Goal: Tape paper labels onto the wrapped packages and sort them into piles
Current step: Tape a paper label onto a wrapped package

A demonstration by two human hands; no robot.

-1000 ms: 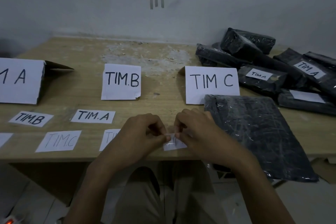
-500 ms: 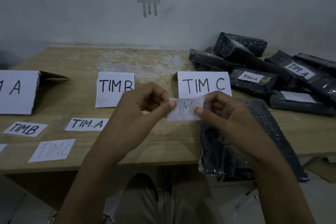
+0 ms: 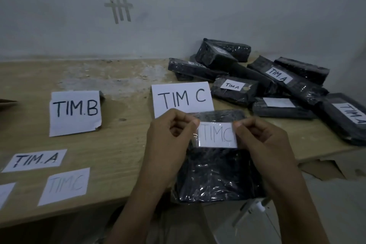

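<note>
A small paper label reading TIM.C (image 3: 216, 134), with clear tape across it, is stretched between my hands. My left hand (image 3: 170, 132) pinches its left end and my right hand (image 3: 259, 134) pinches its right end. The label hovers over the upper part of a flat black wrapped package (image 3: 215, 176) that lies at the table's front edge, overhanging it. Whether the label touches the package I cannot tell.
Standing cards TIM.B (image 3: 75, 112) and TIM C (image 3: 182, 99) mark places on the wooden table (image 3: 122, 144). Loose labels TIM.A (image 3: 35, 159) and TIM.C (image 3: 65, 185) lie at the front left. A heap of black packages (image 3: 263, 83), some labelled TIM.A, fills the back right.
Both hands lifted the TIM.C label from the table's front edge and carried it right, over the black package. The view has shifted right and closer.
</note>
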